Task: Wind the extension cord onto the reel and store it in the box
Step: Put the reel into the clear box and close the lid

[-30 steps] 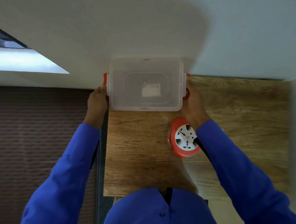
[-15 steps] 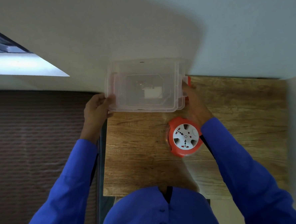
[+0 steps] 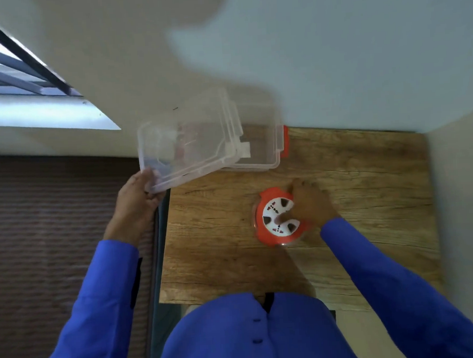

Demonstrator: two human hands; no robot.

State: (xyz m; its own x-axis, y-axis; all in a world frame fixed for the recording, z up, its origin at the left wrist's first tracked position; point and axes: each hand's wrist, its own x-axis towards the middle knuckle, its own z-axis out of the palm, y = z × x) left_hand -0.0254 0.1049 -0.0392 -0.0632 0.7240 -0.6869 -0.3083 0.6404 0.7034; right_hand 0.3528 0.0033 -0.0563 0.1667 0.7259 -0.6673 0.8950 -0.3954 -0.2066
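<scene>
A clear plastic box (image 3: 267,160) with an orange latch (image 3: 283,142) stands at the far edge of the wooden table (image 3: 367,170). Its clear lid (image 3: 189,145) is lifted off and tilted out to the left, and my left hand (image 3: 137,201) grips the lid's near corner. The orange and white cord reel (image 3: 276,218) lies flat on the table in front of the box. My right hand (image 3: 309,205) rests on the reel's right side, thumb on its white face. No loose cord shows.
The table's left edge (image 3: 164,238) drops to a dark ribbed floor (image 3: 53,231). A pale wall (image 3: 333,62) rises behind the box, another wall closes the right side, and a barred window (image 3: 15,73) is at upper left.
My left hand has pulled the lid off the box and swung it left and up. My right hand has left the box's right latch and come down onto the reel.
</scene>
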